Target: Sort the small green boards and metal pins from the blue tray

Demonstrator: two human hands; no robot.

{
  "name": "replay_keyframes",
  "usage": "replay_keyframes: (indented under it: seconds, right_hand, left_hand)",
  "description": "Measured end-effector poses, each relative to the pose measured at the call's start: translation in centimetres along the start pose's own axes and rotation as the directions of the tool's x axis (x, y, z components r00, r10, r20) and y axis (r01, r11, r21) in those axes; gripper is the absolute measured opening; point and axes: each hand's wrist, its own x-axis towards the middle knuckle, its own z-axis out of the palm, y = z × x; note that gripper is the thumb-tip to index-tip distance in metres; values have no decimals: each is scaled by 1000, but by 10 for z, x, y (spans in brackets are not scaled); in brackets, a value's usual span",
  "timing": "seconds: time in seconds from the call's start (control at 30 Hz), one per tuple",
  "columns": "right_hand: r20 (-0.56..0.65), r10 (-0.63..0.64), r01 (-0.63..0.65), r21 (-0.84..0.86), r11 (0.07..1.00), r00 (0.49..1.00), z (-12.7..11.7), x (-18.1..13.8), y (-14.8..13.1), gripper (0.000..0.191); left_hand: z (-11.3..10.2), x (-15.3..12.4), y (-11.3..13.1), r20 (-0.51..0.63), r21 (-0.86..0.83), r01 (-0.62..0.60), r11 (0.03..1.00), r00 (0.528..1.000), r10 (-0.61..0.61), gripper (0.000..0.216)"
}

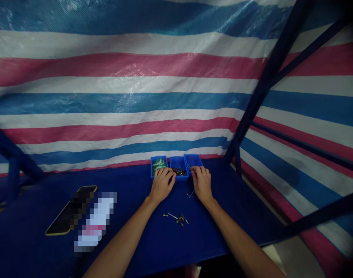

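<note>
Phone (60, 217) far left on the table (130, 243), pixelated pale item (98, 218) just beside it. Left bin (151, 170) holds a green packet (159, 163). Your left hand (162, 185), fingers bent, is at the near edges of the left and middle bins; can't tell if it grips anything. Middle bin (176, 160) holds small metal parts (179, 172); loose pieces (179, 221) lie nearer you. Right bin (194, 160) has your right hand's (203, 184) curled fingers at it, grip unclear.

My left hand (162, 183) is resting at the left blue bin (152, 170), my right hand (203, 183) at the right bin (194, 159); nearer me than these, small metal parts (180, 220) are lying.
</note>
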Motion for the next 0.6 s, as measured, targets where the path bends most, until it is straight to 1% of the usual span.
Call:
replay_keyframes:
  seconds: [0.33, 0.6]
  right_hand:
    - [-14, 12, -12, 22, 1000, 1000, -2, 0, -3, 21]
    - [4, 25, -25, 26, 999, 1000, -2, 1, -3, 20]
  left_hand:
    - [0, 0, 0, 3, 1, 2, 1000, 1000, -2, 21]
    - [0, 0, 0, 3, 3, 3, 1000, 1000, -3, 22]
